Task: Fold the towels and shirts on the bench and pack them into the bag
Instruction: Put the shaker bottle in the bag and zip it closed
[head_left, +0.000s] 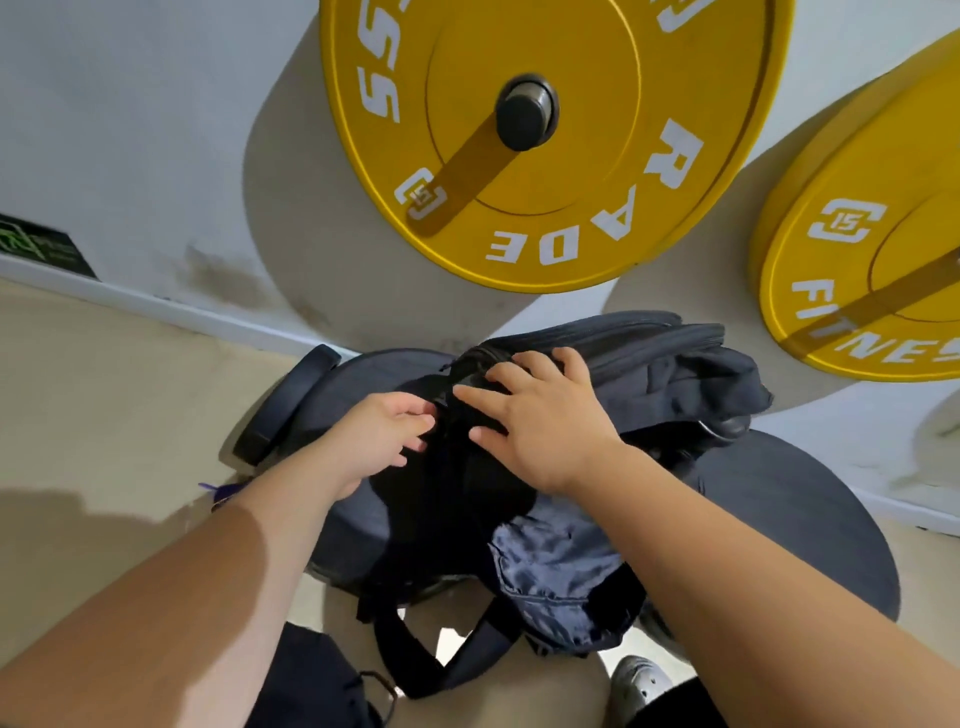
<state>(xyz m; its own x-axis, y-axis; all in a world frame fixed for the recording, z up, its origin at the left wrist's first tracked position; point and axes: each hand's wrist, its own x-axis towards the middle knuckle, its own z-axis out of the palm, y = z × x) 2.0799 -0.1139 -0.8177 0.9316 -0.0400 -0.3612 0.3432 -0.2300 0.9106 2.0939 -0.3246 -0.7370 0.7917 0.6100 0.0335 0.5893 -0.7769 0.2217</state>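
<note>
Backpack (550, 566) lies across the bench (789, 519): dark navy, looking full, straps hanging off the near edge. Right hand (540, 421) presses flat on its top, fingers spread. Left hand (382, 434) pinches the fabric at the zip line. Advised: keep the contents pressed down and draw the zip steadily.

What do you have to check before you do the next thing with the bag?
1. Right hand steadying the bag: ok, it lies flat on top.
2. Left hand holding a zipper pull: cannot tell, its fingers curl at the bag's seam.
3. All clothes inside: not ok, a dark cloth looks bunched outside on the right.
4. Bag well supported: ok, it lies on the round black pad.
5. Straps free: ok, they hang off the near edge.
</note>
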